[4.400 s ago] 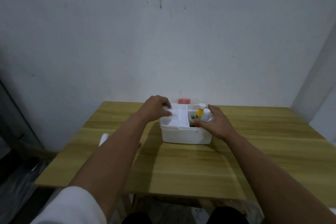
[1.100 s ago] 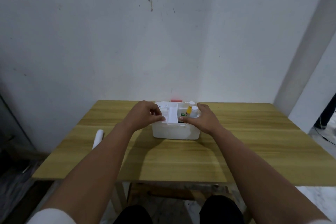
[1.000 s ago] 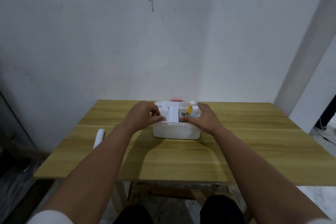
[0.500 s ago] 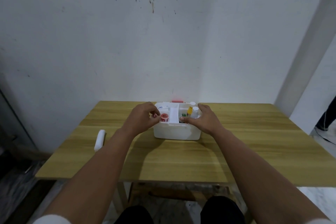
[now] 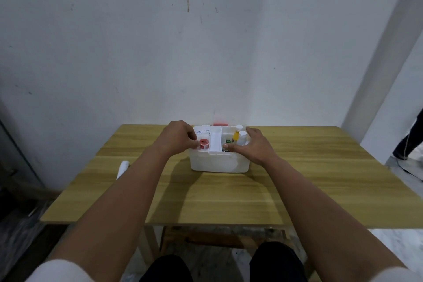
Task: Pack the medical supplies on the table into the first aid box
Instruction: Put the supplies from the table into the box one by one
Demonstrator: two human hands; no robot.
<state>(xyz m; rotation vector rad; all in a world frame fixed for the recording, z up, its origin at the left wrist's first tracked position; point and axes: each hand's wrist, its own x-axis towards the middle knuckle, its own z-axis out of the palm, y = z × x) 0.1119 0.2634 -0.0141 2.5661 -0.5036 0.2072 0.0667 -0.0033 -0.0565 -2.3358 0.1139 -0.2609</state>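
Observation:
The white first aid box (image 5: 219,163) stands open at the far middle of the wooden table (image 5: 229,197). A white handle bar (image 5: 215,142) splits it in two. In the left compartment lies a red tape roll (image 5: 203,143), and my left hand (image 5: 178,138) curls over the left rim with thumb and forefinger pinched at the roll's left edge. In the right compartment a yellow bottle (image 5: 235,136) and a white bottle (image 5: 242,138) stand upright. My right hand (image 5: 254,146) grips the box's front right rim, thumb on the rim beside the handle bar.
A white roll (image 5: 122,168) lies near the table's left edge, apart from the box. A small red object (image 5: 220,124) sits just behind the box against the wall. A person's leg (image 5: 409,142) shows at the far right, on the floor beyond the table.
My left hand has drawn back leftwards off the left compartment, uncovering the red tape roll. My right hand has stayed on the box's right rim. The box has not moved.

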